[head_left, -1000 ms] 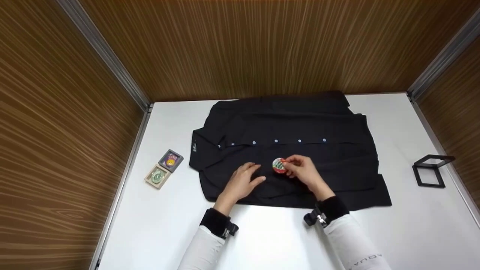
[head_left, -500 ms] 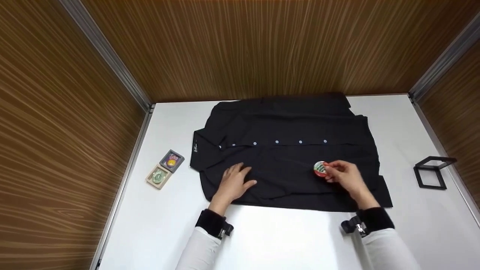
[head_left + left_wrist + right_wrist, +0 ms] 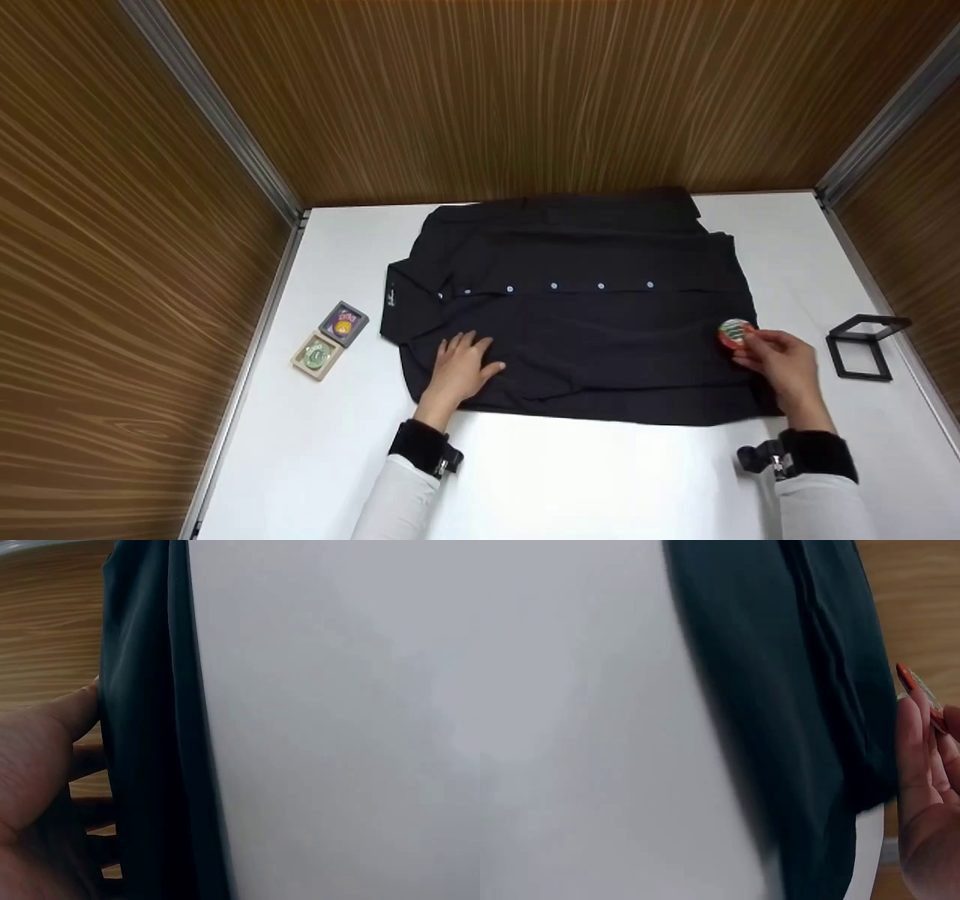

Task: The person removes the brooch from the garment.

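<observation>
A black button-up shirt [image 3: 600,337] lies flat with its collar to the left and a row of pale buttons across it. My left hand [image 3: 459,369] rests on its lower left part, fingers spread and holding nothing. In my right hand [image 3: 787,365], thumb and fingers pinch a round red, white and green badge [image 3: 733,334] above the shirt's right hem. The right wrist view catches this badge [image 3: 917,686] nearly edge-on at the fingertips. A black hinged display frame [image 3: 859,356] stands unfolded on the table to the right of that hand.
At the left, two small framed boxes lie corner to corner: a grey one [image 3: 344,324] with a purple picture and a beige one [image 3: 316,355] holding a green round piece. Wood-grain walls [image 3: 525,97] enclose the white table [image 3: 570,480] at the back and sides.
My right hand has carried the badge rightward, from the shirt's middle to its right hem. The left hand has slid slightly left on the shirt.
</observation>
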`<state>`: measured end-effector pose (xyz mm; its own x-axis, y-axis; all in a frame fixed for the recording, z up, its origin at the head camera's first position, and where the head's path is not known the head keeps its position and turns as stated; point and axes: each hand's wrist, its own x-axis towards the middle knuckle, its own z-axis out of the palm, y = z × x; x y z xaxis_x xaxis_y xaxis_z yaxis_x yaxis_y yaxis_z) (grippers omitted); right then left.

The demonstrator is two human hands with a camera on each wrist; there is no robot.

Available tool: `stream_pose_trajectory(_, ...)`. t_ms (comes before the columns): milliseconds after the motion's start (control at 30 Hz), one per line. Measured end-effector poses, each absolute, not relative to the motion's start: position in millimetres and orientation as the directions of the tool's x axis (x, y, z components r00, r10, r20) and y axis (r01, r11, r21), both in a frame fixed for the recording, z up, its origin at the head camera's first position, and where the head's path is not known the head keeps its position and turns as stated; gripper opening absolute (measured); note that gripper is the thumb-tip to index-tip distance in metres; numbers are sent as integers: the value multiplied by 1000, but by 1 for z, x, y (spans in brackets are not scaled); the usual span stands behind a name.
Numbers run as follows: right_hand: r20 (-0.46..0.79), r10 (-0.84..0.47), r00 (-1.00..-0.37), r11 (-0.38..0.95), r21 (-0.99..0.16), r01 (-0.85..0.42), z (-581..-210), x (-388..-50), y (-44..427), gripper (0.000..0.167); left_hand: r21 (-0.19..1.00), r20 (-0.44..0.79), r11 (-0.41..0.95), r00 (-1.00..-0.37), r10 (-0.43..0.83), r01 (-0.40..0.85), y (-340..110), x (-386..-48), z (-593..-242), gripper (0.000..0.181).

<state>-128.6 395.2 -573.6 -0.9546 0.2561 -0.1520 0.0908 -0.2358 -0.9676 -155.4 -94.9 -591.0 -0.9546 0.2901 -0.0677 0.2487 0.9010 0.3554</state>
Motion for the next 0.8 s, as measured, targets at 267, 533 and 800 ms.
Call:
stream_pose_trajectory(267,-275,443,-854,-393,-915,91,-562,-110,443,13,373,-68,899,-960,271,228,-96,-159,-590,58)
stream_pose_trajectory(533,-434,578,-691,-526,-845,91,-562,-98,474,6,346,-62,908,-960,272,235,-98,-157,-593,58)
stream_pose_trajectory(800,-557,591,-583,-656,-753,55,-558,-99,497,8,330,-56,909,-956,287,254,-95,-156,-591,58)
